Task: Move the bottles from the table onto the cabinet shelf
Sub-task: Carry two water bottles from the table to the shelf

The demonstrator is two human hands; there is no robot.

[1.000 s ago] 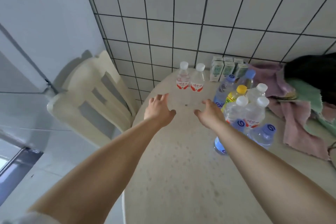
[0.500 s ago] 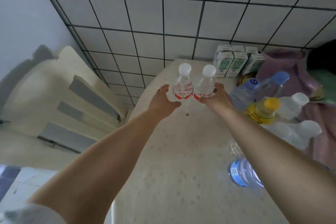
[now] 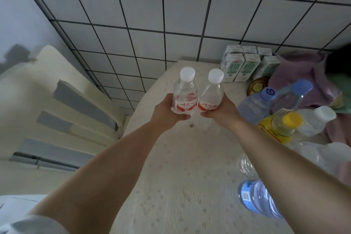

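Two small clear bottles with white caps and red labels stand side by side above the round table. My left hand grips the left bottle round its lower body. My right hand grips the right bottle the same way. Both bottles are upright and touch each other. Several more bottles crowd the table's right side: two with blue caps, one with a yellow cap, white-capped ones, and a blue-labelled one under my right forearm. The cabinet shelf is out of view.
A pack of green-and-white cartons stands against the tiled wall. Pink and green cloths lie at the right. A cream slatted chair stands left of the table.
Both hands reached forward from the table's middle to the two red-labelled bottles and closed round them. The bottles now sit higher in my hands.
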